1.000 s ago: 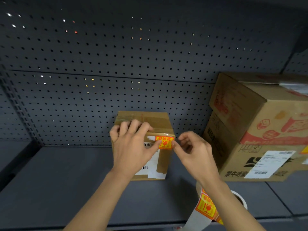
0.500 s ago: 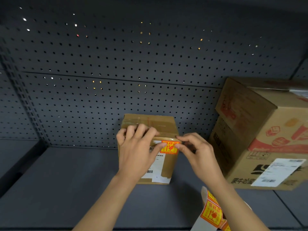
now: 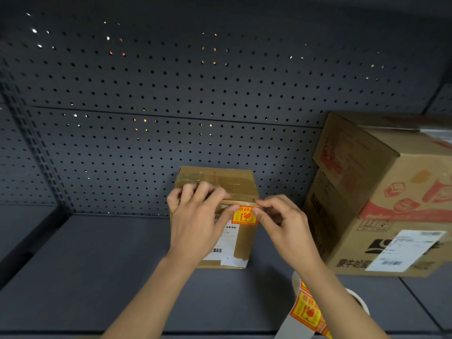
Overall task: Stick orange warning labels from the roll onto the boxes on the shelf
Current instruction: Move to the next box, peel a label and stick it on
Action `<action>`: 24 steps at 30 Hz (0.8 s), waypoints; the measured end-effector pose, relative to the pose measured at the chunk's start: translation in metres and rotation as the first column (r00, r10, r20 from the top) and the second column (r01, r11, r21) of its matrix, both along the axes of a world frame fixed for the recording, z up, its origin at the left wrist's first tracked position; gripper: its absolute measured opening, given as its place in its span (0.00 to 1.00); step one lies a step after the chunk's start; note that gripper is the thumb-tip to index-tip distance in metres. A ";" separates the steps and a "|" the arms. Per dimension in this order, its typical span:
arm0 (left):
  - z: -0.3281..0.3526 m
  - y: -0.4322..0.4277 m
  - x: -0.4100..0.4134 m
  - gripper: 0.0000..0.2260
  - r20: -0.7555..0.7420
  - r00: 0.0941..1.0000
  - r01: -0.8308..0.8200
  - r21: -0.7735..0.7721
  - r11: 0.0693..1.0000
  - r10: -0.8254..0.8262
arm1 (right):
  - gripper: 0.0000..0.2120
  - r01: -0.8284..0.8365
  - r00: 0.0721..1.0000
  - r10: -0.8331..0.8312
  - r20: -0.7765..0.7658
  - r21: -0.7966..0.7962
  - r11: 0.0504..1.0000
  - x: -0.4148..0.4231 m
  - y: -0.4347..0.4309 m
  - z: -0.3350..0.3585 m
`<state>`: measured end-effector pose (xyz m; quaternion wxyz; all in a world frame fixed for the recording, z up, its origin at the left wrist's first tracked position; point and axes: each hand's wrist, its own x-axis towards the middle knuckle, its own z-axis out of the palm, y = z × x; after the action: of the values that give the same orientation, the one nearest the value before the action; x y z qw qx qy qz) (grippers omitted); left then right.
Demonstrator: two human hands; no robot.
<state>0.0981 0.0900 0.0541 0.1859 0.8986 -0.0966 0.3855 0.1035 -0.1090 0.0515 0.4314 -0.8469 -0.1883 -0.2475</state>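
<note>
Orange on brown: the warning label [image 3: 244,216] sits top right on the small box [image 3: 241,243] front. The left hand [image 3: 195,223] grips the box's top edge, thumb pressing the label. The right hand [image 3: 286,226] pinches its right edge (fingers curled), forearm above the label roll [image 3: 307,311].

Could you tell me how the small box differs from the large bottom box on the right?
The small box is smaller than the large bottom box. The small box stands alone, gripped by the left hand; the large bottom box carries another box. The small box bears an orange label, pinched by the right hand; the large bottom box shows none. Both are brown cardboard with white shipping labels.
</note>
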 end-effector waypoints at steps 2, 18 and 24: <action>-0.001 0.002 -0.002 0.18 -0.002 1.000 0.011 0.031 0.999 -0.011 | 0.09 -0.017 0.999 0.017 -0.029 0.016 1.000 -0.002 -0.002 -0.002; 0.003 0.003 -0.003 0.24 -0.079 0.995 -0.043 0.135 0.990 0.054 | 0.19 0.076 0.992 -0.091 -0.085 -0.163 0.984 -0.008 0.004 -0.010; 0.007 0.006 -0.003 0.24 -0.115 0.993 0.016 0.126 0.992 -0.001 | 0.22 0.027 0.993 -0.040 -0.115 -0.111 0.993 -0.011 0.007 -0.008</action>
<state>0.0954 0.0958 0.0608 0.1353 0.9289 -0.1140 0.3254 0.0923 -0.1024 0.0436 0.3906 -0.8853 -0.1615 -0.1939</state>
